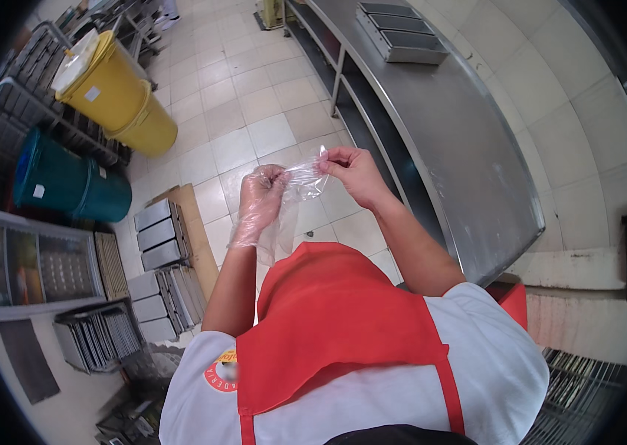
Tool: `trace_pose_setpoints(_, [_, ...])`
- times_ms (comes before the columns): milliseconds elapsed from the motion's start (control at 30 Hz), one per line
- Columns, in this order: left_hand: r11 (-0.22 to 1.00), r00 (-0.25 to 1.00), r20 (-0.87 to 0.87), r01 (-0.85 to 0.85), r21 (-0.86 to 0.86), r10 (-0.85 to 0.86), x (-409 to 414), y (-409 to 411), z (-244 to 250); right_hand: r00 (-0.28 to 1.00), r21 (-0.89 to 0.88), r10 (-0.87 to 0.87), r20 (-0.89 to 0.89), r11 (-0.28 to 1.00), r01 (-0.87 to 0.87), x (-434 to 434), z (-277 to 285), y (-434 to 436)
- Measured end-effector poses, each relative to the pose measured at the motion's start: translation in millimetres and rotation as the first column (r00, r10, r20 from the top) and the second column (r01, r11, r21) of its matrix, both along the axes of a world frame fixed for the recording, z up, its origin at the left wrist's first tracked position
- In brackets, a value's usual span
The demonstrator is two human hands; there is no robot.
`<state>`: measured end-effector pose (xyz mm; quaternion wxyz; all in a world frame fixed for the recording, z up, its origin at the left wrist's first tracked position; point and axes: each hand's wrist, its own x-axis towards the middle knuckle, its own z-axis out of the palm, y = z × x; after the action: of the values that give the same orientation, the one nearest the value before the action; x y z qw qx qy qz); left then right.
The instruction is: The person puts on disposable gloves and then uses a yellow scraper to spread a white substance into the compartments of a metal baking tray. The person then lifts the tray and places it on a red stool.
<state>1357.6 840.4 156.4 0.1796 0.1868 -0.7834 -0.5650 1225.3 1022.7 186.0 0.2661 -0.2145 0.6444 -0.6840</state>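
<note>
A clear disposable plastic glove covers my left hand (262,192), loose and wrinkled down to the wrist. My right hand (355,172) is bare. Between them a second thin, clear plastic glove (308,179) is pulled taut, pinched by the fingertips of both hands. Loose clear plastic (281,228) also hangs below my left hand; which piece it belongs to is hard to tell. Both hands are held in front of my red apron (341,311), above the tiled floor (269,133).
To the right runs a stainless steel table (447,139) with metal loaf pans (402,33) at its far end. On the left stand yellow bins (119,94), teal bins (74,178), stacked loaf pans (157,233) on cardboard and a crate of trays (99,336). A person's feet (170,22) show far off.
</note>
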Motion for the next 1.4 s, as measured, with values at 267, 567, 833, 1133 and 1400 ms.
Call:
trace_pose_setpoints(267, [0.996,0.995,-0.098,0.011,0.094,-0.002,-1.6,28.7,43.2,0.955,0.086,-0.221,-0.199,0.967,0.241,6.1,3.2,13.9])
trace_pose_setpoints(567, [0.743,0.983,0.062,0.090,0.663,-0.174,-27.2,40.5,28.1,0.962,0.248,-0.081,-0.259,0.958,0.147,31.6,6.5,17.1])
trace_pose_setpoints(833, [0.771,0.987,0.088,0.047,0.635,-0.133,-23.4,47.9,11.3,0.993,0.211,-0.114,0.023,0.972,0.106,38.4,-9.5,30.7])
trace_pose_setpoints(1133, [0.703,0.997,0.072,-0.025,0.711,-0.037,-11.1,59.9,4.6,0.946,-0.010,-0.278,0.165,0.959,0.283,46.2,-40.6,24.0])
trace_pose_setpoints(1400, [0.976,0.997,0.078,-0.014,0.216,-0.003,-7.1,39.7,-20.9,0.870,0.176,-0.373,-0.323,0.880,0.442,33.4,-34.9,33.1])
